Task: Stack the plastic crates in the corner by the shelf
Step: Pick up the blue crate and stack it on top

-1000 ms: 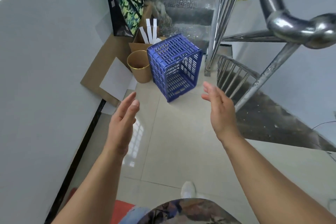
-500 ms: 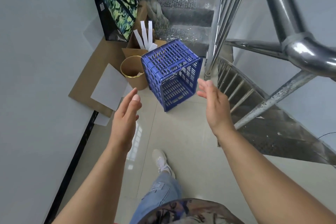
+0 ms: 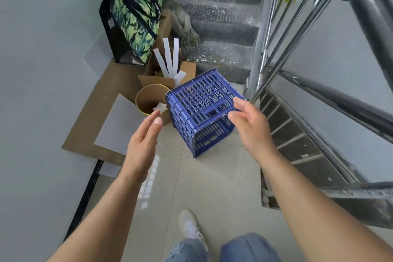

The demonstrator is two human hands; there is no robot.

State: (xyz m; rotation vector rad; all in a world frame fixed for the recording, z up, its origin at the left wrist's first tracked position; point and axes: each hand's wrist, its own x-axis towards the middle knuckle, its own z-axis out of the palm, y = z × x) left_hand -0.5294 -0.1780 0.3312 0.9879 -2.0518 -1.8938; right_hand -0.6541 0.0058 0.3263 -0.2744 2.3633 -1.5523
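A blue plastic crate (image 3: 197, 104) lies on its side on the tiled floor of a stair landing, its open mouth facing me and to the right. My left hand (image 3: 143, 144) is stretched out flat, fingers apart, just left of the crate and apart from it. My right hand (image 3: 249, 125) is open at the crate's right edge, fingertips over its top corner; I cannot tell whether they touch it. Neither hand holds anything.
A round tan bin (image 3: 148, 100) with paper scraps stands against the crate's left side. Behind it are an open cardboard box (image 3: 161, 76), flat cardboard (image 3: 95, 117) along the wall and a green patterned bag (image 3: 134, 13). Steel railing (image 3: 282, 53) and descending stairs lie right; grey steps (image 3: 221, 19) rise behind.
I have stepped closer to the crate. Both hands have moved forward, and my right hand now reaches the crate's right edge.
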